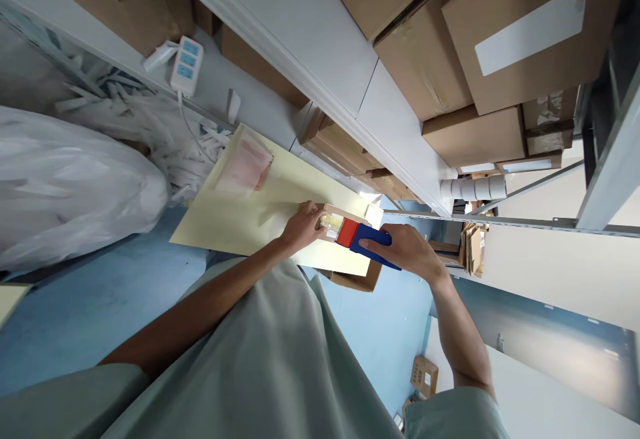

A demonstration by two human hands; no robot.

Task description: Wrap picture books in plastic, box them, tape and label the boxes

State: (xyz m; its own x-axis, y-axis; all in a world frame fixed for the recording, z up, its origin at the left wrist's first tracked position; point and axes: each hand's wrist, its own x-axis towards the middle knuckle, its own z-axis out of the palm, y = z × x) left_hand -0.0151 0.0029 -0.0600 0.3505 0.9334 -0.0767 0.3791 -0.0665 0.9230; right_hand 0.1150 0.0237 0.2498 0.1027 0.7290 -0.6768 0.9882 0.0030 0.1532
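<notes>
My right hand [405, 249] is closed round the blue handle of a blue-and-red tape dispenser [370, 242]. At its red end is a shiny, clear, yellowish piece that looks like packing tape [331, 224]. Below and beside it a small brown cardboard box [345, 211] lies on the pale yellow tabletop [295, 186]. My left hand [301, 227] grips the box's left end, its fingertips close to the clear piece. Much of the box is hidden by the dispenser and my fingers.
A pink translucent packet [245, 162] lies on the tabletop's left part. A white power strip [187, 66] hangs beyond. Shelves hold cardboard boxes [480, 136] and white rolls [475, 189]. A large translucent plastic bag [75, 186] stands left. An open carton [357, 280] sits under the table's edge.
</notes>
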